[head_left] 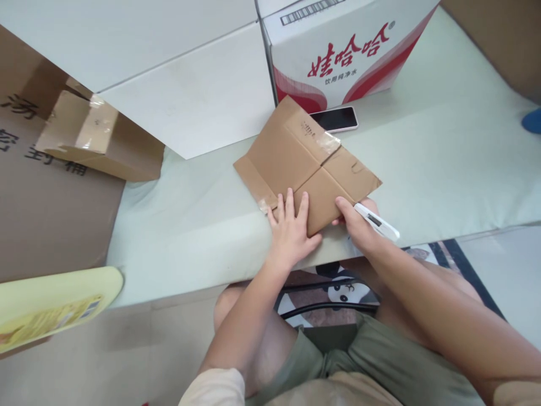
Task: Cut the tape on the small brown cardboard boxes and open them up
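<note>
Your left hand (291, 234) lies palm down with the fingers spread on the near left part of the flattened cardboard (296, 160). It presses on the sheet and is not closed around anything. Your right hand (359, 225) is closed around a white tool (385, 226) with a dark inset; the thumb rests at the near right edge of the cardboard. The tip of the tool is hidden, so you cannot tell from this view whether it meets the board.

The cardboard lies at an angle near the front edge of the cloth-covered tabletop (439, 186), directly ahead of you. It shows crease lines, clear tape at two edges and dark markings near the far edge.

Beyond it, a smartphone (338, 119) lies face up, its left end covered by the board. Behind the phone stands a red-and-white carton (338, 62), with a white box (198, 101) beside it to the left. Further left, a small taped box (127, 144) stands against a large brown carton (54, 220) with black characters. A blue object (533, 121) shows at the right edge.
</note>
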Demonstrator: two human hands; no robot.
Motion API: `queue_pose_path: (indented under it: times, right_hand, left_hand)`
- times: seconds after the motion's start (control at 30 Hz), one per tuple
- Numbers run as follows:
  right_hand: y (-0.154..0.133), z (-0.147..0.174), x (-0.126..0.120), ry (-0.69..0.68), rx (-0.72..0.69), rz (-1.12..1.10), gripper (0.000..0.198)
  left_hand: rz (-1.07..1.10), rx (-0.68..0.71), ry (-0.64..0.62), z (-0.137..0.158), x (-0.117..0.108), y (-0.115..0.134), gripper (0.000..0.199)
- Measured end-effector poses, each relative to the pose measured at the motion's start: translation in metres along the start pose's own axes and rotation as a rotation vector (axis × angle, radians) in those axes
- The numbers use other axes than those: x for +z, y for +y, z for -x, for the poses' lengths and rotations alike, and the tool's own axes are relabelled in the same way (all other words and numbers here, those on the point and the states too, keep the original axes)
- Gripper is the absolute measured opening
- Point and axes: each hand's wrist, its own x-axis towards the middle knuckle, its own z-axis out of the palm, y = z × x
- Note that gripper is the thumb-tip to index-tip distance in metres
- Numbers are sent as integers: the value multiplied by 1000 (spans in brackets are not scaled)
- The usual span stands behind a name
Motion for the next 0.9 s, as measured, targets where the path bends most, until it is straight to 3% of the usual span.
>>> queue_pose_path:
  times: [0.2,0.4,0.6,0.73,0.8,0.9]
  right_hand:
    - [-21,4,-4,-210,-102,108,42]
    - [-14,1,-1,-222,-82,-10,53]
    - [2,-4,-2,-259,-43,-171,48]
    - [-1,-3,-2,-226,34,-160,46]
    - [-6,-2,-1,-217,64,-151,48]
    - [-14,-1,0,-216,71,-132,50]
  left_hand:
    - [-14,-26,6,-2,-4,-1,94]
    - [-22,-76,141,0,-3,-9,87]
    - [126,0,501,1,11,-38,78]
    - [260,111,741,1,4,-59,65]
    - [337,102,798,2,-4,-64,55]
    - [491,-27,888,1,-17,-67,38]
